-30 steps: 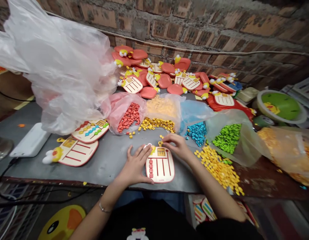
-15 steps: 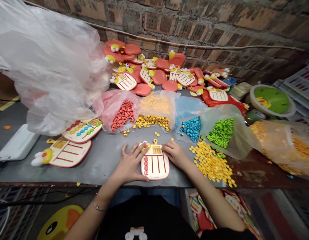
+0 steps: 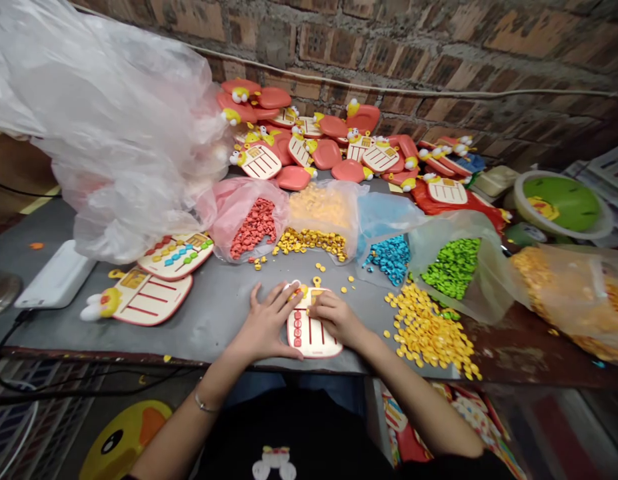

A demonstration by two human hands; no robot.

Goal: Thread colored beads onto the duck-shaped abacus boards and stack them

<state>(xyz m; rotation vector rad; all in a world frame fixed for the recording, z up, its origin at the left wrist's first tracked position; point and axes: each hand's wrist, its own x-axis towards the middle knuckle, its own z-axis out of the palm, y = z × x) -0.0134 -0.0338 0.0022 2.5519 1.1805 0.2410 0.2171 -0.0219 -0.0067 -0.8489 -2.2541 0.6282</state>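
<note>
A cream toy board with a red rim and a yellow loop lies at the table's front edge. Several red beads fill its leftmost slot; other slots look bare where visible. My left hand holds the board from the left, fingers over the small animal head at the top corner, thumb along the lower edge. Across the board's upper right, my right hand has its fingers pinched together over the slots. Whatever is between those fingertips is hidden. A few loose yellow beads lie just beyond.
Bags of red, gold, blue and green beads line the table. A yellow bead pile lies right. Two boards and a white power bank sit left. More boards are heaped behind.
My right hand has moved left from the board's right edge onto its upper slots, fingers now pinched. My left hand keeps its place on the board. The whole view has shifted slightly.
</note>
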